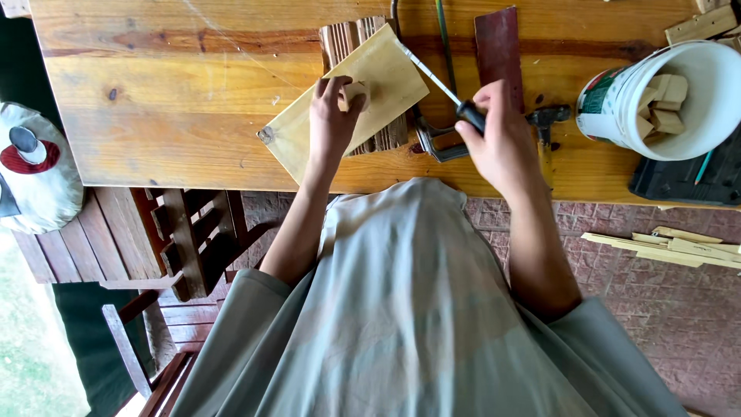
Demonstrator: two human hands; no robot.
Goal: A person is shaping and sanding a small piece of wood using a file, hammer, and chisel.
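Wood: a pale thin board [363,93] lies slantwise on the worktop [177,100], its long axis running from the near-left corner up to the far right, propped over a ribbed dark slab [340,38].
Left hand: from my remote seat I see the left hand [333,116] pressed down on the board's middle, fingers curled around a small wooden block [356,94] — pinching it against the board.
Right hand: the right hand [498,135] is closed in a fist around the dark handle of a small saw [432,73], whose thin blade reaches up-left across the board's far right corner.
Key relation: the blade meets the board just right of the block; the left hand is the nearer one to the block, the right stands apart at the handle.
Around: a metal clamp [436,143] sits between the hands — a white bucket [679,100] of wood offcuts stands far right.
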